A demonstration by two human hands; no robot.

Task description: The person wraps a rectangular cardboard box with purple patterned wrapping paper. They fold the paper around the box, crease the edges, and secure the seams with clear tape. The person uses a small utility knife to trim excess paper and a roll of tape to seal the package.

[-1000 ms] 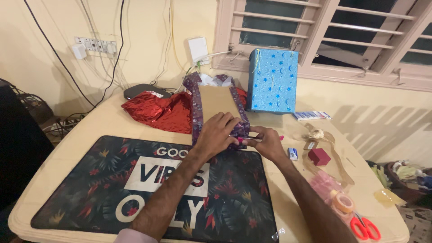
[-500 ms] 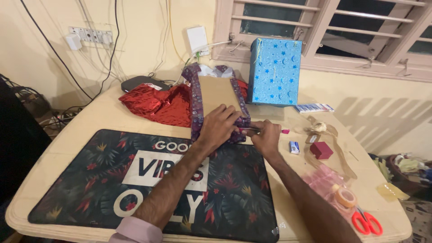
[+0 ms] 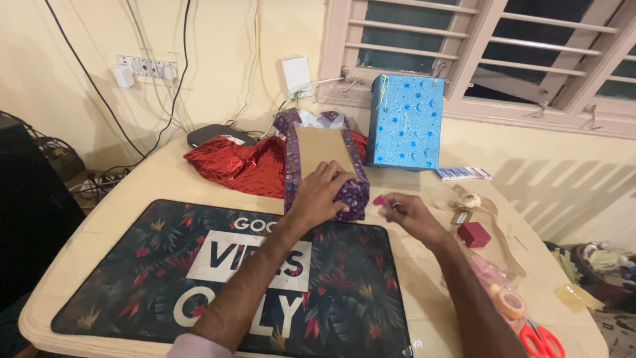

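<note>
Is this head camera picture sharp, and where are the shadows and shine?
Head view: warm indoor light, mostly sharp; the right hand is slightly soft, while the left hand on the purple-wrapped box is clear. Slatted shadows stripe the wall under the window. The red foil wrap glints; the edges bow slightly, as with a wide lens.

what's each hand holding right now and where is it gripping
The left hand presses down on the near end of the box in purple patterned paper, over the folded paper. The right hand pinches a small pink thing at its fingertips; what it is cannot be told.
</note>
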